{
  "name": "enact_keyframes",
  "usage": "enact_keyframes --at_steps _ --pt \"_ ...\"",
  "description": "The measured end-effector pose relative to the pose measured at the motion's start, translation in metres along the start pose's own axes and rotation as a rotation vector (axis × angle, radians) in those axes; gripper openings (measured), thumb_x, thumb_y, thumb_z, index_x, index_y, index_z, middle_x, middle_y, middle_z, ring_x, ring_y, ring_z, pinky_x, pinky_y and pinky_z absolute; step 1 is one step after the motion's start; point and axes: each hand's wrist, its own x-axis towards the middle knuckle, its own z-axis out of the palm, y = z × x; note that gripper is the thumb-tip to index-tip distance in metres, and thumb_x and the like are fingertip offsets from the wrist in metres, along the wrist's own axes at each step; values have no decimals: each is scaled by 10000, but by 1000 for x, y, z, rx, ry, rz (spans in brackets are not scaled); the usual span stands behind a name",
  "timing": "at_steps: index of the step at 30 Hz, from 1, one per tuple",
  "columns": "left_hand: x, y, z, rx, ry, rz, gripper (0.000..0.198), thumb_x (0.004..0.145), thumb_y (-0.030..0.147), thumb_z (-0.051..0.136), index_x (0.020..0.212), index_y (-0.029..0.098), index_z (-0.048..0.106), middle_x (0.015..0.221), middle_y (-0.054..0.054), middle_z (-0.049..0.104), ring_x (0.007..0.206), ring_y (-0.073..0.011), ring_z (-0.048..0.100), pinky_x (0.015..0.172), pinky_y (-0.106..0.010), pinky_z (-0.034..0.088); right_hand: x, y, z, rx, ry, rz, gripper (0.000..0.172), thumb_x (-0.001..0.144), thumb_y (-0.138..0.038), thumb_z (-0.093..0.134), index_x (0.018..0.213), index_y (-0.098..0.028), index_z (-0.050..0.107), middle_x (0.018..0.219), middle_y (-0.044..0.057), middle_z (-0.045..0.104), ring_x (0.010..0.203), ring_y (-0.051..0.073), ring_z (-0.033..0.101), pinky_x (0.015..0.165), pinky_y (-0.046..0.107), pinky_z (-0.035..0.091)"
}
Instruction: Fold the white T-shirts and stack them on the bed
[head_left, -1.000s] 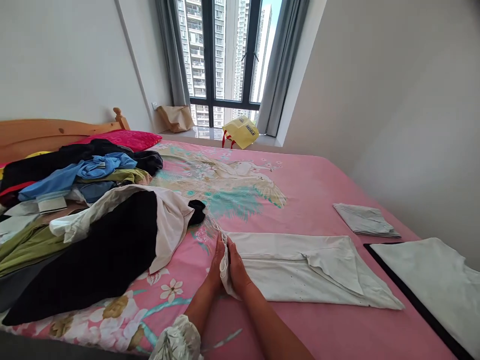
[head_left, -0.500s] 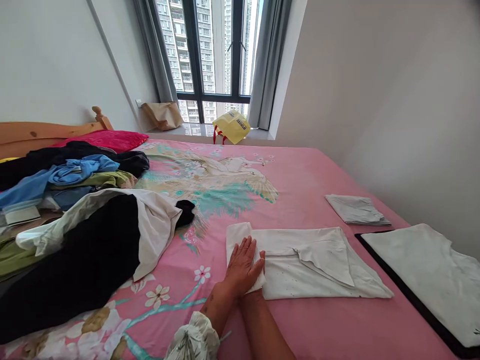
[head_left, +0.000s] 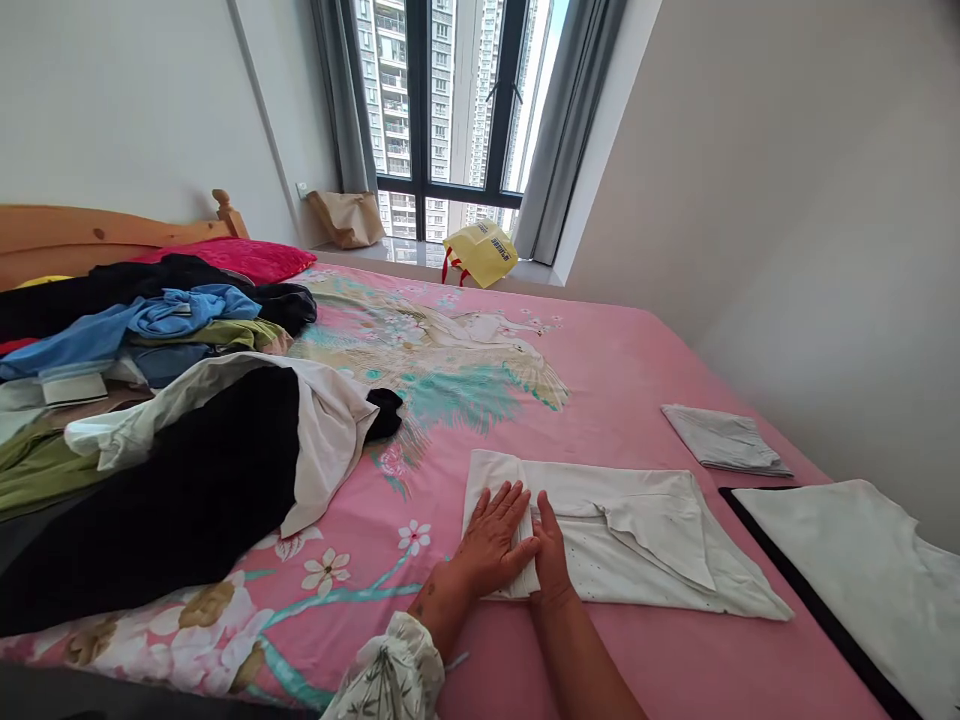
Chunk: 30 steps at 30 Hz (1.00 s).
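A white shirt [head_left: 637, 575] lies as a long folded strip on the bed, with what looks like a sleeve laid over its upper face. Its left end is doubled over in a narrow flap [head_left: 499, 467]. My left hand [head_left: 495, 535] presses flat on that flap, fingers stretched out and holding nothing. Beside the flap's right edge, my right hand [head_left: 551, 548] rests on edge on the shirt, its fingers extended upward and close to the left thumb. Part of the flap is hidden beneath the left hand.
A heap of clothes [head_left: 180, 500], black, white, blue and green, covers the bed's left side. To the right lie a folded grey garment [head_left: 726, 440] and a white top [head_left: 840, 560] on a black-edged piece. A yellow bag [head_left: 484, 252] and paper bag [head_left: 349, 218] are by the window.
My right hand has come out from beneath the left hand and flap to the flap's right edge. The left hand stays flat on the flap. The view has tilted slightly.
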Motion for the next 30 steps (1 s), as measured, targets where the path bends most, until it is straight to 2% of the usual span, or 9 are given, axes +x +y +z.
enact_keyframes --at_steps 4,6,10,13,17,20,23,26,30 --pt "-2 -5 6 26 10 -17 703 873 586 269 1456 219 129 1528 -61 129 1411 -210 66 1146 -489 39 17 -26 -20 -172 -131 139 663 862 -615 254 1268 -157 510 1195 121 596 1143 255 537 970 438 422" --pt "-3 -6 11 52 4 -11 734 858 598 297 1458 214 118 1529 -70 134 1410 -217 78 1144 -495 20 28 -40 -24 -360 -137 111 626 873 -568 285 1277 -136 488 1245 146 557 1186 260 499 989 438 401" --pt "-1 -7 20 90 28 16 789 817 577 426 1460 246 111 1530 -60 156 1411 -251 72 1136 -520 -21 47 -54 -11 -810 -101 -249 559 844 -445 405 1317 -148 442 1381 116 429 1319 248 323 1088 447 263" --pt "0 -6 20 76 61 5 808 800 537 481 1461 270 99 1532 -27 165 1412 -264 42 1134 -528 -36 64 -54 11 -1014 -167 -401 469 860 -390 397 1238 -142 521 1286 120 518 1253 241 397 1063 417 287" --pt "-3 -6 16 38 30 27 827 789 550 483 1462 271 92 1530 -28 176 1411 -242 82 1144 -498 -58 98 -59 38 -1264 -153 -277 505 846 -576 395 1042 -178 637 1112 132 606 1107 270 488 951 415 352" --pt "-6 -8 18 41 22 14 791 811 567 425 1460 228 129 1526 -65 182 1411 -233 86 1148 -484 -53 124 -65 47 -1427 -381 -123 651 797 -728 307 864 -201 684 992 123 646 1040 280 524 878 411 366" --pt "-8 -11 23 51 31 5 769 814 576 407 1450 204 186 1526 -79 179 1413 -236 73 1150 -483 -53 140 -64 50 -1455 -570 -39 677 731 -790 344 681 -202 675 733 73 665 811 225 599 781 341 388" --pt "-9 -11 25 40 37 8 769 812 568 419 1450 208 184 1527 -74 175 1413 -236 64 1149 -491 -55 146 -54 54 -1463 -640 -33 554 694 -729 503 627 -201 657 626 32 644 684 182 595 691 282 380" --pt "-10 -9 22 29 69 21 783 814 554 437 1461 243 122 1525 -55 189 1413 -233 70 1148 -488 -63 141 -39 66 -1478 -564 -123 410 830 -542 475 738 -195 674 797 53 683 820 191 601 762 293 364"
